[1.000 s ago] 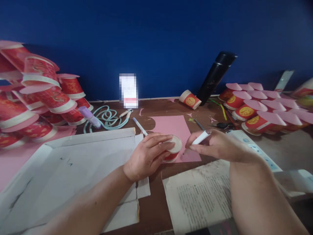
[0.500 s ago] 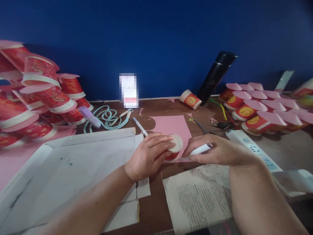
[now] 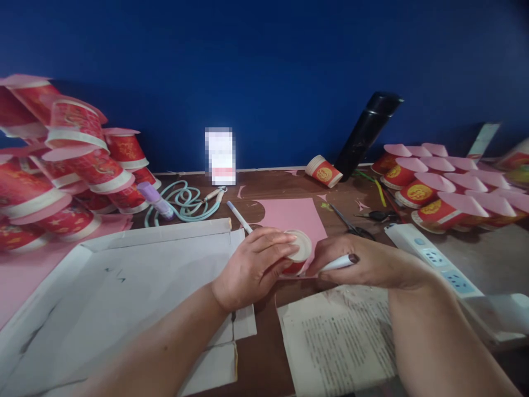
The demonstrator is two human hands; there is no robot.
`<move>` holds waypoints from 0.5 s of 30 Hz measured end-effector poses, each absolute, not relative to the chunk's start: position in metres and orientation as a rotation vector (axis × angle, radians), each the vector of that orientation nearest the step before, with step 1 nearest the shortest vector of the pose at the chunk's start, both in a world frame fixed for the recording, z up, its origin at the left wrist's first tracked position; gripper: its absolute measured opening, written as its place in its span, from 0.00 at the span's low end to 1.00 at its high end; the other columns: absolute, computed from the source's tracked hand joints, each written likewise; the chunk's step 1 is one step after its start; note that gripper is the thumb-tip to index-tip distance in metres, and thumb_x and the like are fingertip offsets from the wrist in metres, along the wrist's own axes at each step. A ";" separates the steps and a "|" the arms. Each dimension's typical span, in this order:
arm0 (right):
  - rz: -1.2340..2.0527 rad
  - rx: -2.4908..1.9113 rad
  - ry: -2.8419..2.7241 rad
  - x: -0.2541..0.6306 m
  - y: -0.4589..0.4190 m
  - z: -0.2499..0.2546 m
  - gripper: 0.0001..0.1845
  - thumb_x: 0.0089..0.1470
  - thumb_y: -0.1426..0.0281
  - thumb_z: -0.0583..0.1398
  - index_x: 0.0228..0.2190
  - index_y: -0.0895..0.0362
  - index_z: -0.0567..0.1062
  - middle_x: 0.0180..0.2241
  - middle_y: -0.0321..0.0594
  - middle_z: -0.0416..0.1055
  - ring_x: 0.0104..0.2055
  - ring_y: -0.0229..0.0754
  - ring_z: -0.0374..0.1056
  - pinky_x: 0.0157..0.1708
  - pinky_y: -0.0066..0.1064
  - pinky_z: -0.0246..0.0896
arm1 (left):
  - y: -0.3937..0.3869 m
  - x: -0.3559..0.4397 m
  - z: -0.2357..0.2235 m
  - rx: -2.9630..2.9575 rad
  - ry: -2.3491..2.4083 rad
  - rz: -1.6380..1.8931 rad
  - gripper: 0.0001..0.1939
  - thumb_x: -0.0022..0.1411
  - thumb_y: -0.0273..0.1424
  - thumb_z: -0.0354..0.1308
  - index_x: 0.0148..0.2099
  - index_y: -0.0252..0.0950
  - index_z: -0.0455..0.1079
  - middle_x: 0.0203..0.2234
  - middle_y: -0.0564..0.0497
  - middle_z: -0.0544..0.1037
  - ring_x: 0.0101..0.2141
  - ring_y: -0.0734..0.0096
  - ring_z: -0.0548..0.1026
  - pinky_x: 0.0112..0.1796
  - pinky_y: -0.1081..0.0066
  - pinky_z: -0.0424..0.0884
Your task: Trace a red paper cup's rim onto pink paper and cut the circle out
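My left hand (image 3: 254, 264) is wrapped round an upturned red paper cup (image 3: 298, 253) that stands mouth-down on a pink sheet of paper (image 3: 291, 216) in the middle of the brown table. My right hand (image 3: 363, 264) grips a white pen (image 3: 339, 262) lying almost flat, its tip down at the cup's near right rim on the paper. Both hands touch at the cup.
A pile of red cups (image 3: 61, 165) lies at the left, and rows of pink-topped cups (image 3: 438, 187) at the right. White cardboard (image 3: 124, 281), printed paper (image 3: 343, 342), a power strip (image 3: 433, 256), scissors (image 3: 351, 223), a black flask (image 3: 366, 135), a teal cord (image 3: 185, 201) and a second pen (image 3: 239, 216) lie around.
My right hand has swung the pen from right of the cup round to its near side and tilted it flatter. My left hand has kept its hold on the cup.
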State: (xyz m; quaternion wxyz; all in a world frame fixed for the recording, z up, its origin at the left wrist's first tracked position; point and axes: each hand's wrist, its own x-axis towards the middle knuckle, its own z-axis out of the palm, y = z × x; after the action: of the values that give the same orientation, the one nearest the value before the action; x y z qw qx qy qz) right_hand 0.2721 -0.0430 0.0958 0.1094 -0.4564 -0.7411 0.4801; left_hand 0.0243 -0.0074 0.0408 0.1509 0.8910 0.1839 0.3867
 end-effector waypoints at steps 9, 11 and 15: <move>1.430 -1.411 -2.103 0.273 -0.041 0.097 0.13 0.51 0.63 0.64 0.38 0.51 0.82 0.39 0.38 0.79 0.41 0.45 0.74 0.42 0.32 0.67 | -0.007 0.024 0.040 2.557 0.501 1.128 0.14 0.64 0.27 0.54 0.52 0.38 0.70 0.50 0.44 0.77 0.53 0.63 0.72 0.53 0.57 0.69; 1.358 -1.423 -2.127 0.275 -0.040 0.097 0.12 0.51 0.63 0.63 0.37 0.51 0.82 0.38 0.38 0.80 0.42 0.45 0.74 0.43 0.31 0.66 | -0.007 0.024 0.040 2.553 0.502 1.123 0.14 0.64 0.26 0.54 0.52 0.37 0.71 0.50 0.44 0.77 0.53 0.64 0.72 0.54 0.58 0.68; 1.238 -1.486 -2.134 0.280 -0.038 0.094 0.10 0.51 0.66 0.62 0.36 0.50 0.82 0.39 0.36 0.79 0.41 0.43 0.74 0.43 0.29 0.66 | -0.007 0.024 0.040 2.548 0.508 1.119 0.14 0.65 0.26 0.54 0.52 0.38 0.71 0.51 0.45 0.77 0.53 0.64 0.72 0.55 0.57 0.67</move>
State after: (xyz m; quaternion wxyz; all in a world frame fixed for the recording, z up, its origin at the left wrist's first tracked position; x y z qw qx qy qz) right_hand 0.2800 -0.0382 0.0936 0.1302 -0.5115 -0.7347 0.4261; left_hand 0.0240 -0.0075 0.0399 0.1558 0.8897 0.1775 0.3907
